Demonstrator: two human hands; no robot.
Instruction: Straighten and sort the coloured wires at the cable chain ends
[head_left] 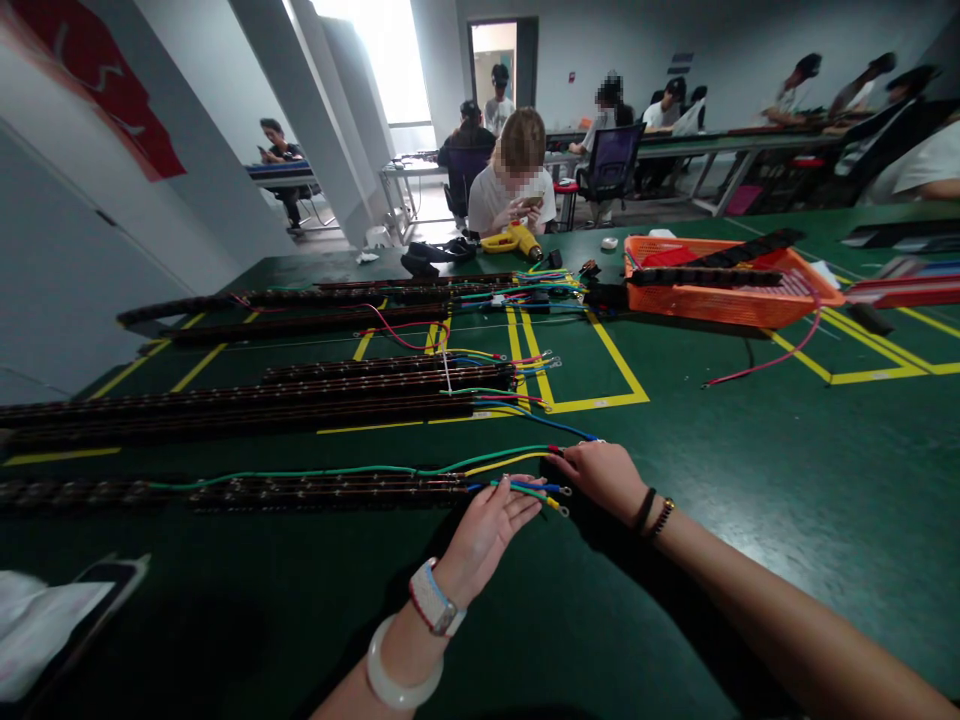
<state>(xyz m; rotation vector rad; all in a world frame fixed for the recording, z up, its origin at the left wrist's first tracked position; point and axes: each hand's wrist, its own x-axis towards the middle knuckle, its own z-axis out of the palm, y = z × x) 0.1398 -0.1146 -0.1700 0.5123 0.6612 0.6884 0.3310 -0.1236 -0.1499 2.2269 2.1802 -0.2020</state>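
Smooth white ring bangle (403, 697) nearest my camera, bottom edge, with a pale-strapped watch (431, 597) further up that wrist. Beyond it, left hand (484, 535): well open, palm up, fingers stretched rightward; a blue wire (551, 489) and a short green wire with yellow-collared ring end (553, 504) pass along its fingers. Whether they touch, I can't tell.

Right hand (606, 478), dark beaded bracelets (645, 508) at the wrist: fingertips closed in a pinch on the red-sleeved end of a long green wire (315, 472); a thin yellow wire (506, 461) runs into the same fingertips. All four trail off a long black-and-copper strip (330, 492) lying left of the hands, out to the left frame edge.

Tight side is ahead-left: parallel black strips (300, 393) lie just past mine, one loose blue lead (559, 429) ending right at the right hand's knuckles. Room to move is rightward and nearward, broad matte green tabletop (750, 500). Limits I see: orange plastic basket (705, 305) well ahead-right, yellow tape lines (622, 365) before it, yellow heat gun (514, 240) by the far edge, crumpled white sheet (45, 620) lower left. One seated person (495, 205) faces me across the table.
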